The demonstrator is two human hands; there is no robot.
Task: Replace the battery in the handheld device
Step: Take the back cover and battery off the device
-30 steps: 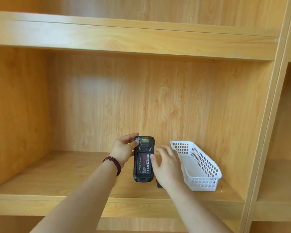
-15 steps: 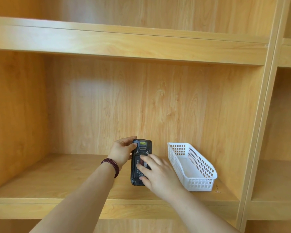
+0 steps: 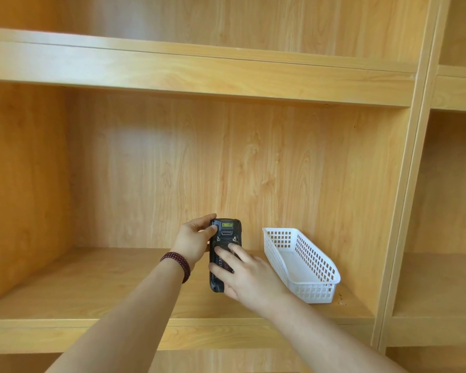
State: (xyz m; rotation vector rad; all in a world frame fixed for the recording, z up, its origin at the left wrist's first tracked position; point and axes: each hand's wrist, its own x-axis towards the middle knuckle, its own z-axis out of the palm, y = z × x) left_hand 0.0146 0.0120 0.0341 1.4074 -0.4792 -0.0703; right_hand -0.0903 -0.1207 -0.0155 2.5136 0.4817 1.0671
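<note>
Black device [image 3: 224,254] with a green label; dark red bead bracelet [image 3: 177,264]; white lattice basket [image 3: 301,262]; light woodgrain shelf [image 3: 92,286].

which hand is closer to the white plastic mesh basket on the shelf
Right. The right hand lies just left of the white plastic mesh basket, fingers on the back of the black handheld device. The left hand grips the device's far side, farther from the basket.

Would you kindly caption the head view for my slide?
Left hand grips black handheld device; right hand presses its back, beside white plastic basket.

Fingers [image 3: 223,255] perhaps hide device's battery.
</note>
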